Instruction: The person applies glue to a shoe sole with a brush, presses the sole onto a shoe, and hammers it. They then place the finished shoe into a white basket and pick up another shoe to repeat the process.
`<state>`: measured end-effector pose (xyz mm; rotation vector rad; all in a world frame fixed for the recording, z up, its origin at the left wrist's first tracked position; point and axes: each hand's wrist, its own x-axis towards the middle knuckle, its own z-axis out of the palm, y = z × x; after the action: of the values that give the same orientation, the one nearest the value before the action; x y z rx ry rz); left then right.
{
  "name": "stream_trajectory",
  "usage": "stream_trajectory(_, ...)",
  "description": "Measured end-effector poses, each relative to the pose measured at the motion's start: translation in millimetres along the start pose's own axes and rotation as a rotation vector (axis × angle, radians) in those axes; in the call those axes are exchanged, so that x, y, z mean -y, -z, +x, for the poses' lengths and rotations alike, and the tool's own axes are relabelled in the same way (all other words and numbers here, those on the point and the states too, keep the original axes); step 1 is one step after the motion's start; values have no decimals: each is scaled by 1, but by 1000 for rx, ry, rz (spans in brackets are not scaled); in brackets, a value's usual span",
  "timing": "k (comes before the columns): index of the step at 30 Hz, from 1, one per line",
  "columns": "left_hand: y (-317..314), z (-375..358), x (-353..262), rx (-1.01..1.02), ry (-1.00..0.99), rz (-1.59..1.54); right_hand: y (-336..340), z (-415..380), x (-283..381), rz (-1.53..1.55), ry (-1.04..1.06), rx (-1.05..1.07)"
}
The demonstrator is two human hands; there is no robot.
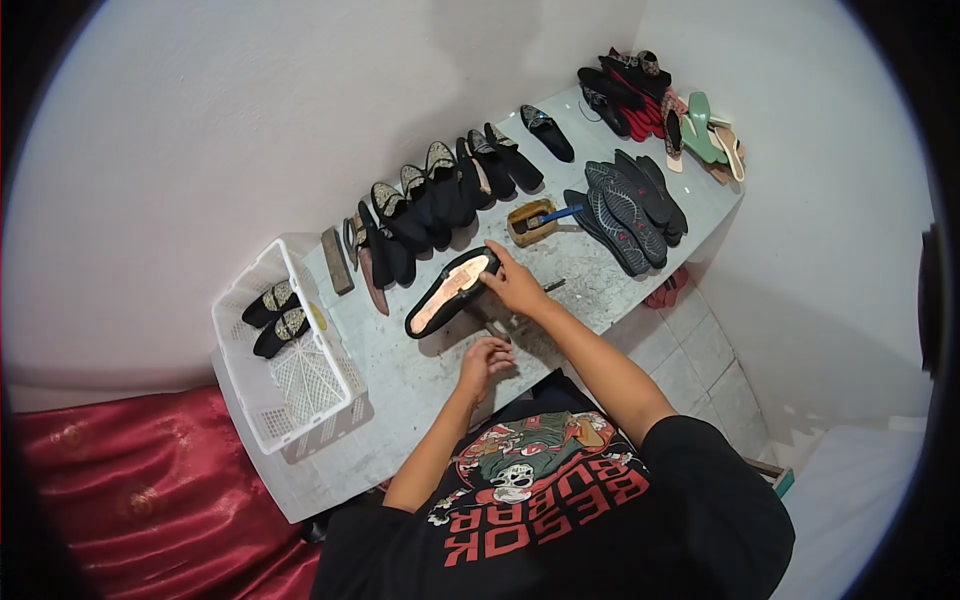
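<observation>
My right hand [517, 285] grips a black shoe upper [418, 318] by its heel end, thumb on the near side. Its underside faces up and shows a tan insole board [450, 290] framed by the folded black edge. Nearer my body, my left hand [485, 366] hovers by the table's front edge, fingers loosely bent and nothing visible in them. A greyish tool [497, 328], partly hidden, lies between the two hands. Beyond my right hand sits a brown glue container [530, 222] with a blue-handled brush [560, 214] across it.
Black shoes with patterned fronts [440, 160] line the wall side of the table [400, 420]. Dark soles [625, 215] are piled to the right. A white basket [352, 385] at left holds two shoes [282, 330]. Green and tan pieces [700, 130] lie at the far corner.
</observation>
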<state>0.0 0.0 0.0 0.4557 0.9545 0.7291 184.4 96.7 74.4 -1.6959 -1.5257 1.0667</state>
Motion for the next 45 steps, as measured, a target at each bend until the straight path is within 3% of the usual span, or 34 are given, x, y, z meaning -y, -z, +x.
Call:
stream_trajectory(2,-32,-6,-15,286,-4,108,0,-9,-1,165,131,59)
stream_trajectory(3,-47,-14,-16,224,53,131,0,-24,-16,236,88,86)
stream_trajectory(6,-99,36,-21,474,72,143,53,-30,-44,410,1,32)
stream_trajectory(7,-112,48,-20,474,74,142,67,-31,-65,410,-1,32)
stream_trajectory(11,-162,92,-21,470,117,284,129,-38,-138,261,-104,-293)
stream_trajectory(13,-182,122,-12,432,110,280,165,-36,-160,-239,68,-544)
stream_trajectory(17,-225,173,0,423,130,284,222,-33,-158,-566,-114,-595)
stream_trajectory(21,-271,209,8,382,158,350,239,-22,-173,-601,-291,-470)
stream_trajectory(29,-296,235,18,435,224,407,258,-15,-180,-596,-291,-429)
stream_trajectory(36,-292,231,6,452,241,435,273,-13,-191,-313,-96,-516)
stream_trajectory(38,-295,229,8,398,296,337,279,-12,-191,366,-308,-221)
stream_trajectory(39,-296,231,8,355,344,243,276,-11,-190,366,-302,-216)
stream_trajectory(42,-296,226,7,419,310,165,266,-15,-183,842,-244,-77)
stream_trajectory(45,-300,216,-2,367,239,160,256,-19,-177,907,-215,-27)
